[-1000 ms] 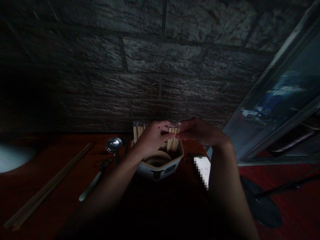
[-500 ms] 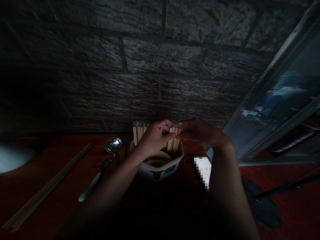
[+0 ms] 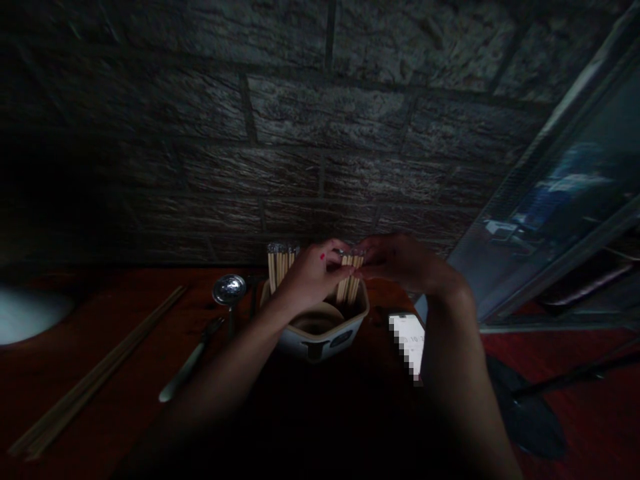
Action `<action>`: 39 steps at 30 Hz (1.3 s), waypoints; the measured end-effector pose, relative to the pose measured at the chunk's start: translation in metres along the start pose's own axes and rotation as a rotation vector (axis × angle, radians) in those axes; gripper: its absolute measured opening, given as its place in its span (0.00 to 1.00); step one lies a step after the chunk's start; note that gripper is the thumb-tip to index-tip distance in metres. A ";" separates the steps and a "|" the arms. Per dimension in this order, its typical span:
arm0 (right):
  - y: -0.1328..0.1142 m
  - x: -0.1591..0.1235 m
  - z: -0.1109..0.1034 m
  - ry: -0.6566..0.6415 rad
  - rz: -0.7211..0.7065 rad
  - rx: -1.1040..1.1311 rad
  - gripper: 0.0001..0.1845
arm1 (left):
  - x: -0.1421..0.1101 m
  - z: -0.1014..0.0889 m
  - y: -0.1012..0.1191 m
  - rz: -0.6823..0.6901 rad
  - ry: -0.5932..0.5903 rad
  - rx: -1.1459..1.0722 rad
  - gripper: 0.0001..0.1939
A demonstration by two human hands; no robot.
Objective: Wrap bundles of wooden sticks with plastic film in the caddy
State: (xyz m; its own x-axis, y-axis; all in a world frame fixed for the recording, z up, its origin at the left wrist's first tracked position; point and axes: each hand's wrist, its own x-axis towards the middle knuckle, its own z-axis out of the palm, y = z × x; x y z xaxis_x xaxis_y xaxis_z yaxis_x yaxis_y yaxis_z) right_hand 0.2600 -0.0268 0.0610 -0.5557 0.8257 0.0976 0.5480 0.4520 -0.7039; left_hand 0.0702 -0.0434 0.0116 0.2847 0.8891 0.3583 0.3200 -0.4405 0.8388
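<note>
Both my hands close in on a bunch of wrapped chopsticks [image 3: 349, 285] standing in the right back of a light-coloured caddy [image 3: 320, 348]. My left hand [image 3: 313, 277] pinches the bunch near its top from the left, a red mark on its back. From the right, my right hand [image 3: 395, 262] has its fingers pressed together at the same tops, where clear wrapping shows. More wrapped chopsticks [image 3: 278, 268] stand upright in the caddy's left back, partly behind my left hand. A round compartment [image 3: 323, 317] is visible at the caddy's front.
On the wooden table [image 3: 135, 393] lie a metal ladle [image 3: 229, 290], a tool with a pale handle [image 3: 183, 373] and long wooden sticks [image 3: 100, 373]. A lit phone [image 3: 410, 340] lies right of the caddy. A brick-patterned wall [image 3: 325, 133] rises behind. Right of the table stands a dark round base [image 3: 530, 413].
Almost nothing differs. Both hands stay at the tops of the chopsticks, with only slight finger movement, and the whole view has shifted a little.
</note>
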 end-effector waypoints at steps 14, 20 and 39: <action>0.007 0.001 0.001 -0.019 -0.016 -0.029 0.17 | -0.001 -0.001 0.000 0.003 -0.001 -0.005 0.13; 0.007 0.001 -0.002 -0.019 0.006 0.130 0.13 | -0.001 0.000 0.000 0.012 -0.003 -0.003 0.14; 0.005 0.002 -0.002 -0.020 -0.016 0.143 0.12 | 0.000 -0.007 0.001 -0.064 -0.053 -0.121 0.13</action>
State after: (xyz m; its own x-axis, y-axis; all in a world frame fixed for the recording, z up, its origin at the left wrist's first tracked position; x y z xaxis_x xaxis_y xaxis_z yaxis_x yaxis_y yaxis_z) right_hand 0.2632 -0.0224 0.0589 -0.5770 0.8111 0.0962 0.4453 0.4111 -0.7954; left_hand 0.0646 -0.0432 0.0154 0.3159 0.9055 0.2832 0.2286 -0.3624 0.9036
